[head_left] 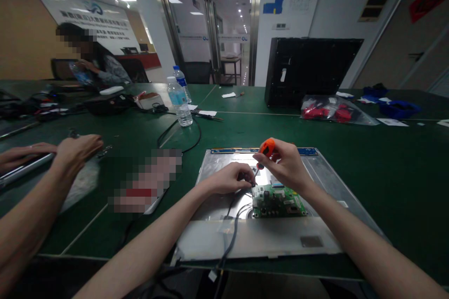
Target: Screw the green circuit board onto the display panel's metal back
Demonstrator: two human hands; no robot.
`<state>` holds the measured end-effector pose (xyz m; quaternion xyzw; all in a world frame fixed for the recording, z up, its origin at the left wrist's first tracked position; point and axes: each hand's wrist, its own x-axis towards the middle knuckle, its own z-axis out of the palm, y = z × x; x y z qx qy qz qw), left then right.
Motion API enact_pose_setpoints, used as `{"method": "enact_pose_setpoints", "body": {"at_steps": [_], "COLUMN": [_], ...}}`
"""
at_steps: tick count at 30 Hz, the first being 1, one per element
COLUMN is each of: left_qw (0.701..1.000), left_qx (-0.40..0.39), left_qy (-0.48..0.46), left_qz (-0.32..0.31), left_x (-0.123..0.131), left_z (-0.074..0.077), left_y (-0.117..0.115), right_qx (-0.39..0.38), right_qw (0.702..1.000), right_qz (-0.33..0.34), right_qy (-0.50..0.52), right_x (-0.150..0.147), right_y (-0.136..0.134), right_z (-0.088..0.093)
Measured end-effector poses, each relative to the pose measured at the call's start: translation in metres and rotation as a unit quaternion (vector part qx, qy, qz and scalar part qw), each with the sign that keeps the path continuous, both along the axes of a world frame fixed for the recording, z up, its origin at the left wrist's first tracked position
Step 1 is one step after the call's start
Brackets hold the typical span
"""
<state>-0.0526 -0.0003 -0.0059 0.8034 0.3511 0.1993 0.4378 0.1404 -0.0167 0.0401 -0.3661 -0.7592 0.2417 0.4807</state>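
An orange-handled screwdriver [268, 146] is gripped in my right hand [286, 161], tilted with its shaft slanting down toward the upper left corner of a green circuit board [278, 203]. My left hand [233, 178] rests beside that corner, its fingers curled and pinched around the screwdriver's tip; whatever they hold is too small to make out. The board lies on the metal back of a flat display panel [294, 238]. Black cables [234, 231] run from the board's left side across the panel and over the table's front edge.
At left a co-worker's hands [75, 149] hold a metal bar [26, 170]. Between us lies a blurred-out flat object [149, 182]. Water bottles [180, 105], a black monitor housing [312, 72] and a bag with red items [333, 111] stand farther back. Another person [105, 63] sits beyond.
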Motion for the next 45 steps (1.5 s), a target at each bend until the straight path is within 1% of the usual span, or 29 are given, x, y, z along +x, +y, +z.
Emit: {"method": "enact_pose_setpoints", "body": {"at_steps": [8,15,23,27,35,41,45], "left_qw": [1.000,1.000,1.000,1.000,1.000,1.000,1.000], "left_qx": [-0.003,-0.001,0.010,-0.001,-0.008,-0.004,-0.009], "left_qy": [-0.008,-0.005,0.000,0.005,-0.002,0.001,0.001], "left_qz": [-0.007,-0.013,-0.017,-0.010,-0.011,-0.010,-0.008], "left_x": [-0.0003,-0.0002,0.0004,0.0007,0.0013,0.0004,0.0000], "left_z": [-0.0008,0.0005,0.0014,0.0029,0.0025,0.0030,0.0030], "left_y": [-0.0001,0.0000,0.0003,-0.0007,-0.0004,-0.0004,-0.0003], "right_qx": [0.013,0.004,0.008,0.005,0.003,0.027,0.039], "right_qw": [0.999,1.000,1.000,1.000,1.000,1.000,0.999], "right_qz": [-0.001,-0.011,-0.010,-0.017,-0.017,-0.012,-0.007], "right_qy": [-0.029,-0.018,-0.022,0.001,-0.001,0.001,-0.018], "right_x": [-0.0031,-0.0019,-0.0020,-0.0016,-0.0014,0.0005,-0.0002], "right_y": [0.0043,-0.0008,-0.0046,-0.0042,-0.0029,-0.0048,-0.0052], "right_z": [0.0035,0.0001,0.0011,0.0010,-0.0012,0.0008,0.0012]}}
